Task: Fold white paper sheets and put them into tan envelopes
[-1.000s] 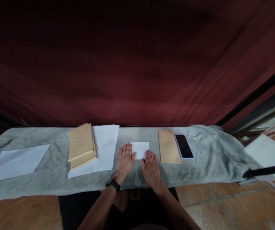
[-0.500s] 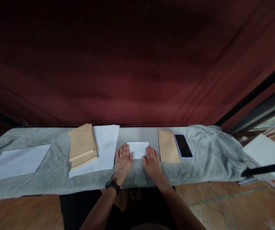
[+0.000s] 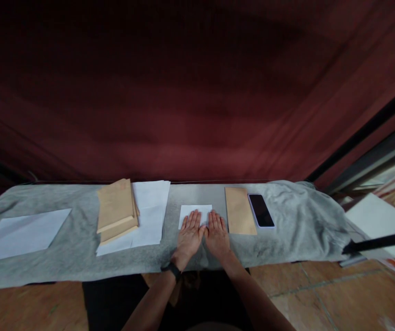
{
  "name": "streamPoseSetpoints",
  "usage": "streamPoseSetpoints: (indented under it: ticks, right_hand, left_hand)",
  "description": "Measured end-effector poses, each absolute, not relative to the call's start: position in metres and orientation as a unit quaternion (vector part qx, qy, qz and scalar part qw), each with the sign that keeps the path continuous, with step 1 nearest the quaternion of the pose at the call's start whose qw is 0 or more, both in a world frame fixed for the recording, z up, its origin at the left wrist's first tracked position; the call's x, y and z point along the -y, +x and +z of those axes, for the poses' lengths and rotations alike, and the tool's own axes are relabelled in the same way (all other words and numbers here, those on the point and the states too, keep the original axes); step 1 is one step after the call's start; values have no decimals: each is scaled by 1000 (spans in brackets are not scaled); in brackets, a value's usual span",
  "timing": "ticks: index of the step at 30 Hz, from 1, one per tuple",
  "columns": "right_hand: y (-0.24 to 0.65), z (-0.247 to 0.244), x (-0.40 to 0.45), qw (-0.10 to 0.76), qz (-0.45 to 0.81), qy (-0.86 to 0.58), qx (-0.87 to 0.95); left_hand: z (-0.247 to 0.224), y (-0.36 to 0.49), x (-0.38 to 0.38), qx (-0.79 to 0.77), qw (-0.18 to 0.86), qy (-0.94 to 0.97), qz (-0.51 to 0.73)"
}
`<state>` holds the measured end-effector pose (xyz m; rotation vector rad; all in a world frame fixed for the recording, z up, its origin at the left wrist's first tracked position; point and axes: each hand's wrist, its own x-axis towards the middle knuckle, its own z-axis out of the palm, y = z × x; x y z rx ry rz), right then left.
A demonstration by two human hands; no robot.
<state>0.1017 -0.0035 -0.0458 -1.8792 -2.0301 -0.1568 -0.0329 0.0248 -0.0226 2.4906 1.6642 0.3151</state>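
A small white sheet of paper (image 3: 185, 211), possibly folded, lies on the grey cloth in front of me. My left hand (image 3: 189, 235) rests flat on its lower middle, fingers stretched out, a dark band on the wrist. Flat on the paper's lower right side lies my right hand (image 3: 217, 233), also with fingers straight. The two thumbs meet or nearly meet. Just right of my right hand is a brown envelope (image 3: 240, 211). Neither hand grips anything, and the paper's near edge is partly hidden beneath them.
Left of my hands, several brown envelopes (image 3: 115, 204) overlap a stack of white paper (image 3: 152, 211). Another white sheet (image 3: 21, 234) lies far left. A phone (image 3: 261, 211) sits beside the single envelope. Grey cloth (image 3: 301, 225) covers the narrow table against a dark red surface (image 3: 197, 115).
My left hand has slid right from the paper's left edge onto its middle, so both hands are now close together. My right hand has barely moved.
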Motion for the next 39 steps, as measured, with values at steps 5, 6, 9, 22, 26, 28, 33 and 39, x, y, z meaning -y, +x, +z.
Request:
streamPoseSetpoints:
  ticks: [5, 6, 9, 22, 26, 28, 33, 39]
  right_hand:
    - [99, -43, 2, 208, -57, -672, 708]
    - [97, -42, 2, 209, -51, -677, 704]
    - [86, -39, 3, 218, -32, -670, 709]
    - [94, -43, 25, 214, -54, -668, 711]
    - [95, -39, 26, 194, -40, -672, 713]
    - [95, -37, 27, 173, -26, -665, 727]
    - [96, -34, 26, 158, -13, -661, 733]
    - [94, -36, 22, 199, -9, -674, 711]
  left_hand:
    - [-26, -59, -24, -598, 29, 795, 99]
    - [-26, -61, -23, -606, 23, 789, 98]
    - [-27, -65, -22, -616, 11, 781, 103]
    - [-29, -69, -22, -657, 16, 738, 151]
    - [-22, -42, -29, -616, 46, 768, 167]
    - [-19, -23, -36, -525, 103, 832, 146]
    - [-14, 0, -60, -468, 142, 864, 117]
    - [-13, -14, -77, -499, 125, 850, 115]
